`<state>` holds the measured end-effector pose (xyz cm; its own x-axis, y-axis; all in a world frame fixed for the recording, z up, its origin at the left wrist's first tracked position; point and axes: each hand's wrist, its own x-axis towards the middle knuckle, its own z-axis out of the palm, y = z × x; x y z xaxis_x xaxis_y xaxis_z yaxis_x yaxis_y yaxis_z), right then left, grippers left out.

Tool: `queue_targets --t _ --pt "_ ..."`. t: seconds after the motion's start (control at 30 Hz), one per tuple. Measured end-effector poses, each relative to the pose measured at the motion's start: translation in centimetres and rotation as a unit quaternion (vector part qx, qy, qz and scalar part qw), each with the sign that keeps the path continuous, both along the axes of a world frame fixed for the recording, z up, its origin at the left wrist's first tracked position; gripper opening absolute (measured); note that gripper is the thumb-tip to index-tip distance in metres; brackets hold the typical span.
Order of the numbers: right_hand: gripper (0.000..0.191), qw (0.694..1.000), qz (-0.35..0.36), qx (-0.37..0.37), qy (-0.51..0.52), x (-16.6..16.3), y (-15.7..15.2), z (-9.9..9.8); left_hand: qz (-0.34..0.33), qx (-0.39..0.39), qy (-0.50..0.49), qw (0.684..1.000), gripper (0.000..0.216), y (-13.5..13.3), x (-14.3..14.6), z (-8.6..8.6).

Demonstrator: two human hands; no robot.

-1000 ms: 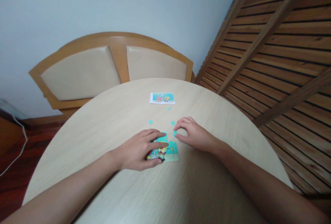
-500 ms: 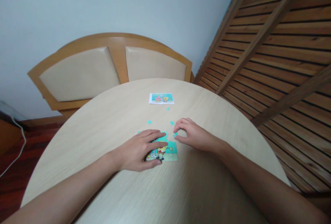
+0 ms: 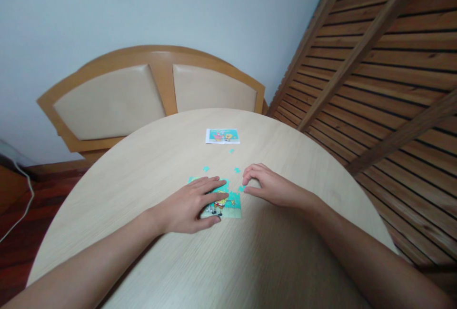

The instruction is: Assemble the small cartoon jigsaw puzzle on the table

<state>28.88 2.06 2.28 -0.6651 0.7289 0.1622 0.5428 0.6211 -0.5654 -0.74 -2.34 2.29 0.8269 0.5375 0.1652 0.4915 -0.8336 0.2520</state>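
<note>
My left hand (image 3: 191, 204) lies flat, fingers spread, over the joined jigsaw puzzle (image 3: 233, 211). It hides much of the puzzle's left side; a yellow cartoon figure on teal shows between the fingers. My right hand (image 3: 266, 184) is curled just right of the puzzle, thumb and forefinger close around a small teal puzzle piece (image 3: 241, 188) at their tips. That piece is beside the gap in the puzzle's upper right corner. Loose teal pieces lie beyond the hands: one puzzle piece (image 3: 206, 169) at left, another piece (image 3: 237, 170) at right, and a third piece (image 3: 232, 151) farther back.
A printed picture card (image 3: 223, 136) with cartoon figures lies toward the far side of the round wooden table (image 3: 171, 261). Behind the table stands a padded chair back (image 3: 110, 102) against the wall. A slatted wooden screen (image 3: 385, 61) rises on the right. A white cable (image 3: 30, 199) hangs at left.
The joined puzzle has shifted slightly left and away under my left hand. My right hand has moved a little to the right, and the teal piece by its fingertips shows more fully.
</note>
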Motion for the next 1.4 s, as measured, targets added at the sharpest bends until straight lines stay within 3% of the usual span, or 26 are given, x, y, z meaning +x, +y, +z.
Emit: queue_targets --t 0.47,0.73,1.17,1.4 --pt "0.012 0.999 0.001 -0.024 0.031 -0.7 0.1 0.0 -0.009 -0.009 -0.009 1.0 0.056 0.1 -0.1 0.0" --pt "0.017 0.995 0.002 -0.075 0.07 -1.2 -0.2 0.7 -0.01 -0.008 0.004 1.0 0.056 0.1 -0.2 0.0" --pt "0.016 0.998 0.019 0.016 0.064 -1.9 -0.1 -0.8 -0.039 -0.01 -0.015 0.999 0.058 -0.1 0.1 0.3" --pt "0.01 0.998 0.012 0.012 0.066 -2.0 -0.3 -0.8 -0.041 -0.012 -0.013 0.999 0.058 -0.2 0.4 0.5"
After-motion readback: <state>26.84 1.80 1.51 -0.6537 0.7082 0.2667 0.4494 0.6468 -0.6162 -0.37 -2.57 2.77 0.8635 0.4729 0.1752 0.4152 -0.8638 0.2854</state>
